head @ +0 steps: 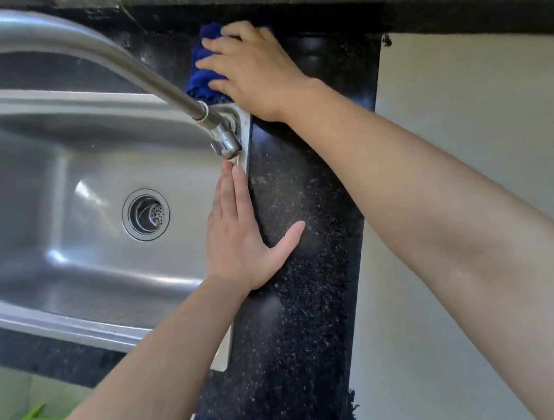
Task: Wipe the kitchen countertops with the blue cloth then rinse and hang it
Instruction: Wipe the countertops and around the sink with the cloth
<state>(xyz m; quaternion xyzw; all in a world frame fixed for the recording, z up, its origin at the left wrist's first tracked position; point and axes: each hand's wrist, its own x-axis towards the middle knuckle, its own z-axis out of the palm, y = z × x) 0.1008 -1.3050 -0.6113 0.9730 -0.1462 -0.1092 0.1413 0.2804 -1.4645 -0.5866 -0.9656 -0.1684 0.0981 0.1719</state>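
Neither hand grasps anything. The left hand (238, 244) lies flat with straight fingers along the right rim of the stainless steel sink (28, 201), its thumb splayed onto the speckled black countertop (306, 309). Left of it sits the drain strainer (146, 215); just beyond its fingertips stands the base of the faucet (152, 76). Farther on, the right hand (254, 75) presses down with spread, nearly straight fingers on the blue cloth (202, 77), bunched under the palm at the counter's back corner, behind the faucet base.
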